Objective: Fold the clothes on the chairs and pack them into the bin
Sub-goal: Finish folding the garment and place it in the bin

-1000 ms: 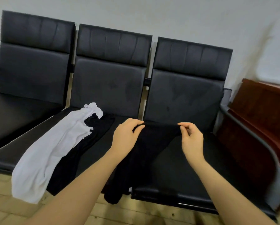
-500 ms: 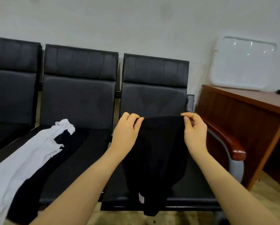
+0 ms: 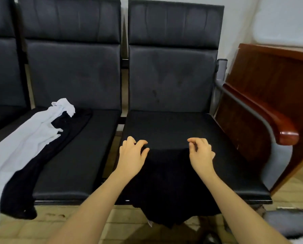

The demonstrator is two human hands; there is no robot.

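Observation:
A black garment [image 3: 170,182] lies on the right-hand black chair seat [image 3: 173,127], its lower part hanging over the front edge. My left hand [image 3: 132,155] pinches its upper left corner and my right hand [image 3: 200,154] pinches its upper right corner, keeping the top edge stretched between them on the seat. On the middle chair seat [image 3: 87,141] a white garment [image 3: 22,138] lies over another black garment [image 3: 46,155]; both hang off the front edge. No bin is clearly in view.
A brown wooden armrest [image 3: 273,120] and a reddish wooden desk [image 3: 273,71] stand close to the right of the chair. Something grey [image 3: 291,222] lies on the floor at lower right. The chair backs [image 3: 171,50] rise against a white wall.
Both hands have lowered the black garment from the air onto the right-hand seat, its top edge now lying flat. The camera has tilted down and moved closer.

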